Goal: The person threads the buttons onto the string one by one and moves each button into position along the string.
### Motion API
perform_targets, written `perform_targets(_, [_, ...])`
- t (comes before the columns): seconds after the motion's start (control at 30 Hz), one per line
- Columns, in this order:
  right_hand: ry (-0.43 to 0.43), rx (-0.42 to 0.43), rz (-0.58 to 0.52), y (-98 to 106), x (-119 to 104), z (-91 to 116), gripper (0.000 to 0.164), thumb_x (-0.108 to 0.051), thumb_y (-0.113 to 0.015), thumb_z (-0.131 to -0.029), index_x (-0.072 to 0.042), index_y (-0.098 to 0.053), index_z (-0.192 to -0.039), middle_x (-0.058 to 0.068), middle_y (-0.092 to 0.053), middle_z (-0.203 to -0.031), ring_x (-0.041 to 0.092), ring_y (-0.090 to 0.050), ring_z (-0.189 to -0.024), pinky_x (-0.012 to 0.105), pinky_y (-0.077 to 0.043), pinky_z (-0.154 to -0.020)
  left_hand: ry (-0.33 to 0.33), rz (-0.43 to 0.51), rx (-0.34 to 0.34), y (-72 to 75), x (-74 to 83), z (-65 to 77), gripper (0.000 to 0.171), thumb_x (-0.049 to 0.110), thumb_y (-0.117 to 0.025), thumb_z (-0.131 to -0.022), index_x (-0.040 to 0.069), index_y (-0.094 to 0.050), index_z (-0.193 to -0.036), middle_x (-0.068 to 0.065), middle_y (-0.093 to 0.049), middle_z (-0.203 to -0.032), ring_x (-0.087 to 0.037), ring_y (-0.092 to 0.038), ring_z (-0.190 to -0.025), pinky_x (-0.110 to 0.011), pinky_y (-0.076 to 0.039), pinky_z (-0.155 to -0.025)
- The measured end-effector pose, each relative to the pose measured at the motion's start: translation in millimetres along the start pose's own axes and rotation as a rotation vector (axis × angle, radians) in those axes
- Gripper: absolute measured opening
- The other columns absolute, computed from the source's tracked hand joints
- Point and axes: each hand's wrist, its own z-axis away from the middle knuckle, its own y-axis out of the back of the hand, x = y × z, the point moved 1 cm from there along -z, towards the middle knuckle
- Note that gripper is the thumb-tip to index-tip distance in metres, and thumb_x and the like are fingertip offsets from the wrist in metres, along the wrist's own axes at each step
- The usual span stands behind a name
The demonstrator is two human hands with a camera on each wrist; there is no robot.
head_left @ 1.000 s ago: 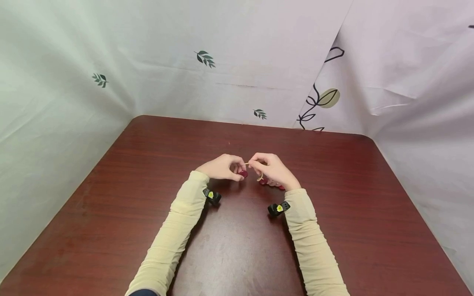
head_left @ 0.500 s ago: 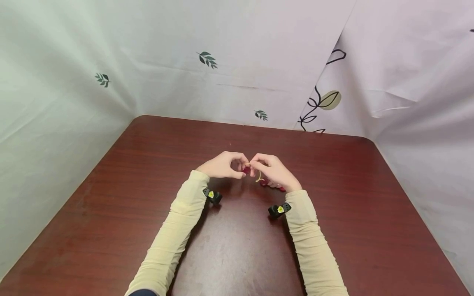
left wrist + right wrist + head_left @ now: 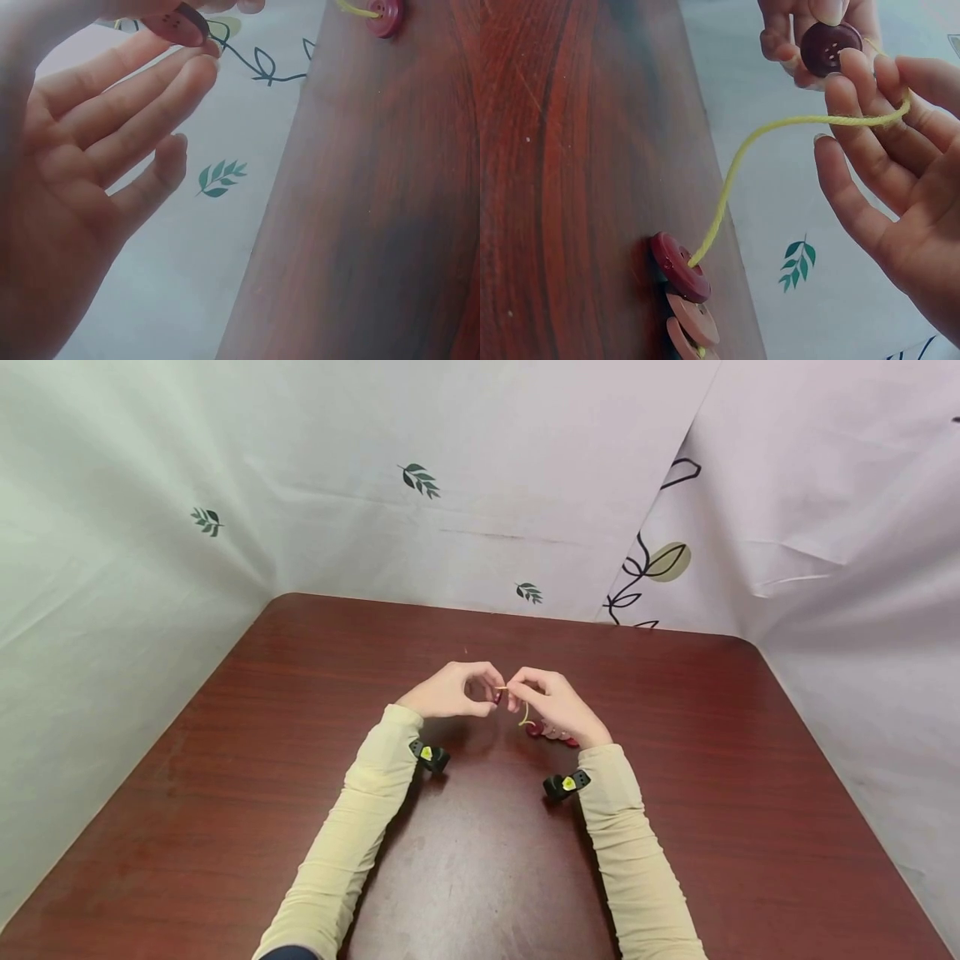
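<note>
In the head view my left hand (image 3: 448,691) and right hand (image 3: 557,703) meet over the table, fingertips almost together. A dark red button (image 3: 820,52) with several small holes is pinched between the left thumb and fingers. Yellow string (image 3: 780,122) is held by the right thumb and forefinger, and its short end reaches across to the held button. From the right fingers the string sags down to another dark red button (image 3: 676,271). Behind that one on the same string sit pink buttons (image 3: 695,321). My right hand partly covers this row in the head view.
A brown wood-grain table (image 3: 465,868) lies under both arms, its far edge against a white curtain (image 3: 337,468) with leaf prints. Black wrist cameras (image 3: 430,757) are strapped at both cuffs. The strung buttons rest on the table beneath my right hand.
My left hand has moved up and to the right, bringing its button close to the right fingertips. That button has turned more edge-on in the head view. The strung row stays in place.
</note>
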Motion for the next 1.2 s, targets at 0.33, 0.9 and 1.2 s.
perform_targets(0.33, [-0.024, 0.008, -0.011, 1, 0, 0, 0.020, -0.022, -0.054, -0.099, -0.005, -0.064, -0.093, 0.017, -0.064, -0.081, 0.022, -0.055, -0.064, 0.026, -0.035, -0.045, 0.001, 0.049, 0.076, 2.1, 1.3, 2.1, 0.030, 0.004, -0.073, -0.080, 0.011, -0.061, -0.106, -0.005, -0.067, -0.093, -0.016, -0.065, -0.088, -0.032, -0.055, -0.083])
perform_targets(0.9, [0.012, 0.007, 0.002, 3, 1, 0, 0.028, -0.024, -0.056, -0.098, 0.003, -0.063, -0.093, 0.007, -0.061, -0.073, 0.031, -0.057, -0.067, 0.033, -0.042, -0.048, 0.017, 0.109, 0.148, 10.0, 10.8, 4.1, 0.028, 0.003, -0.074, -0.080, 0.004, -0.060, -0.104, -0.014, -0.067, -0.095, -0.027, -0.063, -0.092, -0.049, -0.052, -0.091])
perform_targets(1.2, [0.008, 0.022, 0.001, 3, 0, -1, 0.024, -0.021, -0.055, -0.099, 0.000, -0.062, -0.092, 0.013, -0.062, -0.075, 0.026, -0.056, -0.069, 0.038, -0.046, -0.061, 0.020, 0.098, 0.140, 9.1, 9.5, 3.1, 0.028, 0.002, -0.074, -0.080, 0.005, -0.060, -0.104, -0.014, -0.067, -0.094, -0.026, -0.063, -0.092, -0.048, -0.051, -0.091])
